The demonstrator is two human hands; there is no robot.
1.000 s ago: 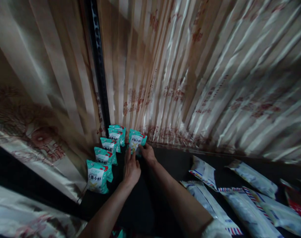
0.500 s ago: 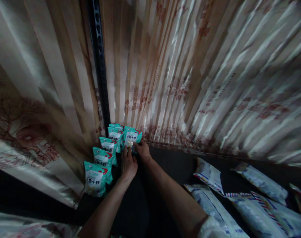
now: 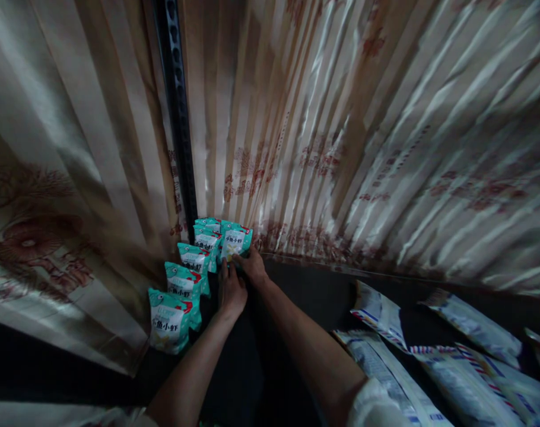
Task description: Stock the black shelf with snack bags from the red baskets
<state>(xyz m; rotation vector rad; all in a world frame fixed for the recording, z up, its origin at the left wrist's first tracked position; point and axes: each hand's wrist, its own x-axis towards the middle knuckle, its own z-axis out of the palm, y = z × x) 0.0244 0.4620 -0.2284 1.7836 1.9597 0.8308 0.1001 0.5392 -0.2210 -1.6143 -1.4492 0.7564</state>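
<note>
The teal snack packet (image 3: 235, 242) stands upright in the far corner of the dark shelf (image 3: 305, 290), at twelve o'clock from both hands. It touches the back end of a row of matching packets (image 3: 181, 284) that runs off toward seven o'clock.

It looks light and puffed with air. Its film is probably slick and crinkly and its contents brittle, so the flat sealed edges seem better to pinch than the belly.

The right hand (image 3: 253, 268) reaches forward on a nearly straight arm and pinches the packet's lower right edge. The left hand (image 3: 231, 290) lies palm down, fingers stretched out, tips at the packet's base and not closed on it. White packets with striped edges (image 3: 379, 311) lie at four o'clock.
</note>
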